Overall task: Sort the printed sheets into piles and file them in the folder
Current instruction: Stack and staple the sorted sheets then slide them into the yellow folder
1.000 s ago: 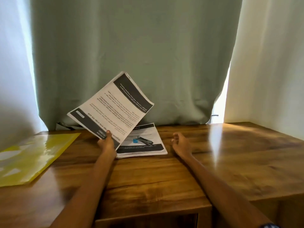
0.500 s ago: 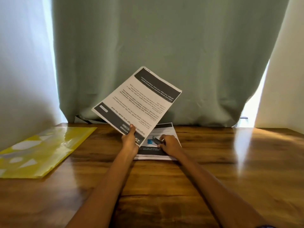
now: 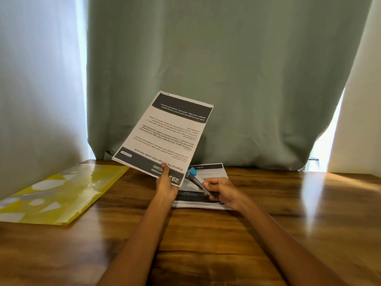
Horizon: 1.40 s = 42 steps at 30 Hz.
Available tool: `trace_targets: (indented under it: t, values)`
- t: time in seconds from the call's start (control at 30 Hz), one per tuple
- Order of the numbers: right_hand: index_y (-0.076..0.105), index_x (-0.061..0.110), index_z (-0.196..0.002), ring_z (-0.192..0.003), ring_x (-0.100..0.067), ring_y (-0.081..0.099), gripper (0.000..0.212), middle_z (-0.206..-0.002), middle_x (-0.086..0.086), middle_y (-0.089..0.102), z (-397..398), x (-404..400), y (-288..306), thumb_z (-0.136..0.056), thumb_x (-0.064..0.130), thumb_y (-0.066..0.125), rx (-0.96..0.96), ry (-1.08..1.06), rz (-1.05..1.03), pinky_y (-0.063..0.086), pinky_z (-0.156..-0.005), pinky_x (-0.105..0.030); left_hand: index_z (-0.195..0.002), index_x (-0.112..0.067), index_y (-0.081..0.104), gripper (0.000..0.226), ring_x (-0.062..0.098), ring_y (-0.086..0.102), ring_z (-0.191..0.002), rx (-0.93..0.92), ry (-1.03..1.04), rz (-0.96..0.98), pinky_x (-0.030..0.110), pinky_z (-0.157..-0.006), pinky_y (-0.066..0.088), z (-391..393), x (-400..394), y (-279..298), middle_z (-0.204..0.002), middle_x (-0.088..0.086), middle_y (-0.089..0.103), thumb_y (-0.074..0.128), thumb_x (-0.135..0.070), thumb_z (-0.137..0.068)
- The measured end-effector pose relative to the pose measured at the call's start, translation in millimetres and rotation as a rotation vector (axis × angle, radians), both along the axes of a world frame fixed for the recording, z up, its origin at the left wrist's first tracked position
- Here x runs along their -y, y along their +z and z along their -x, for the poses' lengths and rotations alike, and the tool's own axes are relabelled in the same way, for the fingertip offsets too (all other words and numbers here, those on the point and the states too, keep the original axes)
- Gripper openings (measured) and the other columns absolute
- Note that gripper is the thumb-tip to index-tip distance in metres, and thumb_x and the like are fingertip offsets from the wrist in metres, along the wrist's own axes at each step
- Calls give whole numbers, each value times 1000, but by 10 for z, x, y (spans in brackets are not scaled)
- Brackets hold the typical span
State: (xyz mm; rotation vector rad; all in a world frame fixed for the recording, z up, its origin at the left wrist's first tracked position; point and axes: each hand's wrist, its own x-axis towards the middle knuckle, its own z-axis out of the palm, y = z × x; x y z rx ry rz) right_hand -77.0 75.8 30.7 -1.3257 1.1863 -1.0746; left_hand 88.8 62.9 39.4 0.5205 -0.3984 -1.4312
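Note:
My left hand [image 3: 166, 185] pinches the near edge of a printed sheet [image 3: 165, 137] and holds it raised and tilted above the wooden table [image 3: 206, 234]; its dark header bands and text appear upside down to me. Under it, a pile of printed sheets [image 3: 214, 175] lies flat at the back of the table. My right hand [image 3: 223, 191] grips a dark stapler [image 3: 196, 181] with a blue end, lifted slightly over that pile. A yellow transparent folder [image 3: 59, 193] lies flat at the left of the table.
A green curtain [image 3: 226, 79] hangs right behind the table, with a pale curtain [image 3: 37, 89] to the left and a white wall [image 3: 358, 120] to the right. Bright light comes through the gap at the right. Bare wood stretches to the right and front.
My right hand went from resting on the table to the pile, took hold of the stapler and lifted it. The left hand kept the sheet raised. The view shifted leftward.

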Motion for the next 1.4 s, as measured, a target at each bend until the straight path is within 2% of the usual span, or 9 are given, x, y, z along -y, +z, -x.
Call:
trace_targets:
  t: [0.13, 0.3, 0.47, 0.63, 0.8, 0.97, 1.07, 1.2, 1.4]
  values:
    - [66, 7, -105, -85, -15, 58, 17, -96, -7, 65, -38, -27, 3, -90, 9, 58, 39, 24, -18, 50, -58, -19, -128, -11, 46, 35, 18, 62, -80, 1, 7, 0, 35, -74, 52, 41, 20, 2, -127, 14, 58, 49, -23, -95]
    - [66, 7, -103, -86, -18, 60, 16, -99, -9, 63, -64, -65, -9, -90, 8, 58, 42, 61, -46, 56, -58, -21, -112, -13, 51, 20, 18, 62, -80, 0, 6, -22, 38, -84, 49, 39, 34, -6, -124, 13, 60, 51, -24, -94]
    - [67, 8, -98, -82, -19, 61, 12, -97, -9, 63, -62, -89, 11, -89, 7, 59, 73, 69, -59, 57, -60, -25, -119, -13, 49, 27, 18, 62, -79, 21, 17, -43, 36, -85, 48, 29, 46, -11, -121, 12, 61, 51, -25, -95]
    - [69, 9, -97, -77, -16, 66, 13, -99, -10, 66, -50, -96, 25, -86, 9, 63, 97, 42, -55, 56, -55, -22, -125, -11, 46, 35, 20, 61, -85, 122, 49, -53, 38, -81, 50, 53, 82, -49, -96, 6, 63, 50, -28, -94]
    - [68, 7, -101, -88, -24, 66, 16, -108, -14, 63, -110, -126, 16, -86, 10, 64, 96, 54, -72, 57, -55, -23, -123, -11, 46, 34, 24, 59, -96, 138, 29, -66, 39, -81, 48, 114, 60, -57, -105, 8, 61, 50, -29, -94]
    - [68, 9, -100, -83, -19, 64, 14, -104, -13, 63, -115, -128, 14, -87, 11, 63, 81, 40, -67, 57, -56, -22, -129, -10, 44, 40, 25, 58, -102, 107, 21, -82, 38, -80, 47, 103, 61, -67, -121, 13, 59, 49, -31, -95]
    - [68, 12, -97, -83, -19, 62, 12, -103, -11, 61, -142, -131, 15, -87, 10, 63, 52, 52, -65, 57, -59, -24, -132, -10, 42, 45, 25, 58, -100, 108, 20, -90, 37, -79, 47, 113, 55, -77, -119, 13, 59, 49, -32, -94]
    - [65, 12, -101, -88, -21, 62, 17, -108, -12, 60, -175, -137, 33, -86, 5, 64, 70, 28, -76, 57, -57, -23, -126, -9, 45, 41, 24, 58, -96, 132, -4, -86, 38, -80, 47, 134, 44, -102, -115, 13, 60, 48, -34, -95]
    - [55, 15, -94, -81, -18, 65, 20, -96, -10, 63, -182, -108, 20, -84, 2, 65, 138, -68, -98, 56, -59, -24, -130, -10, 44, 43, 24, 61, -91, 107, -32, -112, 40, -80, 50, 141, 66, -129, -113, 12, 61, 50, -32, -94]
